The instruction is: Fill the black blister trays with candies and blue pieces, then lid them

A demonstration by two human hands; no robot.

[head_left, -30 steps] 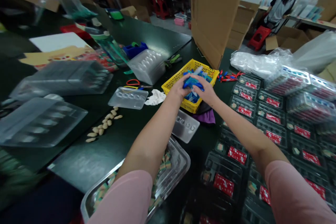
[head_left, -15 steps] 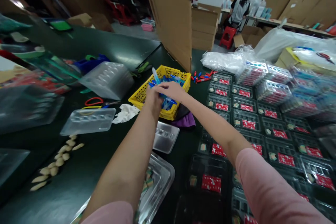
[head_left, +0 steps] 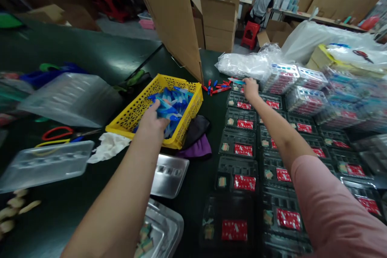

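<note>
The yellow basket [head_left: 189,131] holds a heap of blue pen-like items [head_left: 173,107]. Reaching into its near left side is my left hand [head_left: 152,123], its visible fingers apart against the heap; some fingertips are hidden. Away to the right, my right hand [head_left: 250,88] pinches a slim light-blue pen-like item [head_left: 236,81] that points left. It hovers over the far end of a column of clear blister trays [head_left: 238,137]. Those trays carry red printed packets [head_left: 243,150] and small pale wooden-looking blocks [head_left: 225,147].
Red and blue small pieces [head_left: 216,88] lie beyond the basket. Stacked filled packs [head_left: 281,78] and plastic bags [head_left: 242,65] stand far right. A cardboard sheet [head_left: 172,20] rises behind. Scissors [head_left: 72,134], a clear tray [head_left: 45,161] and a white cloth [head_left: 109,146] lie left.
My hands have parted: the right one has moved from the basket to the far trays with a light-blue pen-like item. My left hand stays at the basket. The view has turned right.
</note>
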